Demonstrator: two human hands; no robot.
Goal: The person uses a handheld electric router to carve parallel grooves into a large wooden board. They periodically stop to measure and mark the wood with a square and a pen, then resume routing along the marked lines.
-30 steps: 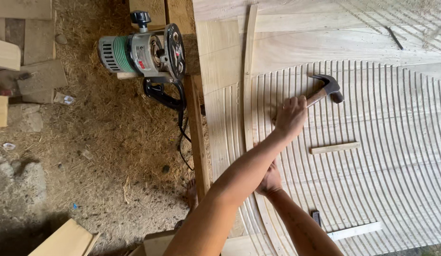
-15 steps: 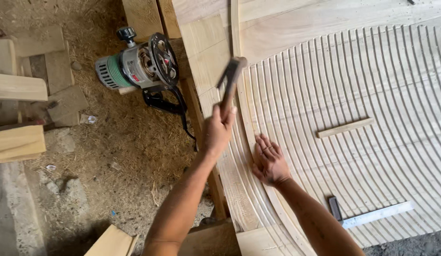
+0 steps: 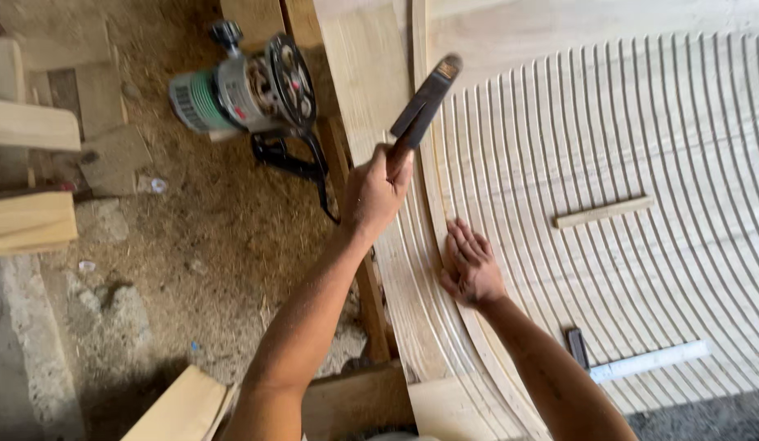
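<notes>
My left hand [image 3: 378, 189] is raised over the left edge of a large curved wooden panel [image 3: 608, 131] cut with many parallel grooves. It grips the handle of a hammer [image 3: 424, 102], whose head points up and to the right, above a thin curved wooden strip [image 3: 422, 175] along the panel's edge. My right hand [image 3: 471, 265] lies flat, palm down, on that strip just below the hammer, fingers spread towards the top.
A green and grey electric router [image 3: 244, 86] with a black cable lies on the sawdust floor at upper left. Wood offcuts [image 3: 32, 220] lie at far left. On the panel are a small wooden stick [image 3: 601, 211] and a metal square [image 3: 641, 362].
The hammer swung from the panel's middle leftward to the edge strip and is now raised. The right hand stays pressed on the strip. The view has moved closer.
</notes>
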